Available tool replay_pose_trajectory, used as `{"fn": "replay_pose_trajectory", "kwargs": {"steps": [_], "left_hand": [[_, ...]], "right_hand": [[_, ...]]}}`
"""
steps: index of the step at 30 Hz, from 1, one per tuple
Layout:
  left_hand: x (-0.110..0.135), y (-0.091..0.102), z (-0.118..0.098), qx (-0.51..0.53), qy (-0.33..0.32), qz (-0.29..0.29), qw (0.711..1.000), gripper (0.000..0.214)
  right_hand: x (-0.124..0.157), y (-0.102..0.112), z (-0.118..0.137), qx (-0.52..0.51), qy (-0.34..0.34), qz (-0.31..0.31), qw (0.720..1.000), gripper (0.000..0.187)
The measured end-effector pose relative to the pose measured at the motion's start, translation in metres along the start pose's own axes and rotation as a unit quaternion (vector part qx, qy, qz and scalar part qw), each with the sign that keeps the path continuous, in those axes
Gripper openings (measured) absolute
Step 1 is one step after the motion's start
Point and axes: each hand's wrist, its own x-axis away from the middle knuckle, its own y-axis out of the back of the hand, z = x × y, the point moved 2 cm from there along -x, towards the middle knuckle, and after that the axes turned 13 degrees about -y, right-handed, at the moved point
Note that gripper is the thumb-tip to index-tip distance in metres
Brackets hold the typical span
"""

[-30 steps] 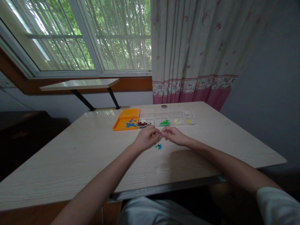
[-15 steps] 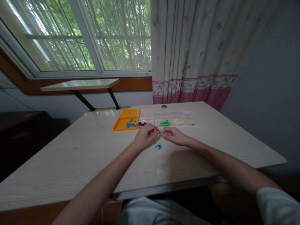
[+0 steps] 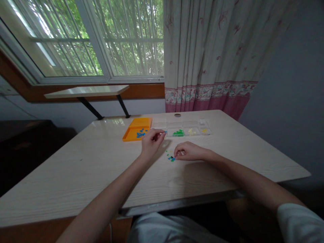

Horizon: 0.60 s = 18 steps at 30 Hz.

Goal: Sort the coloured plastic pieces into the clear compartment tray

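Observation:
My left hand (image 3: pixel 152 141) is raised in front of the boxes, thumb and fingers pinched on a small blue piece (image 3: pixel 165 131). Lower and to the right, my right hand (image 3: pixel 191 151) is closed, its fingertips touching a little heap of blue, green and black pieces (image 3: pixel 171 158) on the table. Whether those fingertips grip one of them is too small to tell. An orange box (image 3: pixel 128 135) with blue pieces stands open beyond my left hand. Beside it, a clear compartment box (image 3: pixel 209 132) holds green pieces (image 3: pixel 178 133), pale yellow pieces (image 3: pixel 190 131) and yellow pieces (image 3: pixel 204 131).
All of this rests on a pale wooden table (image 3: pixel 101 175). A small raised shelf (image 3: pixel 88 91) on dark legs stands at the back left. Behind the table are a barred window and a flowered curtain (image 3: pixel 202 67).
My hands have come apart. The left went left and slightly up with the blue piece, in front of the brown pieces; the right dropped down to the heap.

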Motion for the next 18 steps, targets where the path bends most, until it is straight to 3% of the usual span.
{"fn": "replay_pose_trajectory", "kwargs": {"steps": [6,18], "left_hand": [[0.0007,-0.0006,0.0011,0.004,-0.015,-0.014,1.000,0.012],[-0.0002,-0.0008,-0.0014,-0.003,-0.019,0.002,1.000,0.013]], "right_hand": [[-0.0008,-0.0004,-0.0020,0.007,-0.002,-0.001,1.000,0.024],[-0.0021,-0.0019,-0.0044,0.005,0.004,0.002,1.000,0.020]]}}
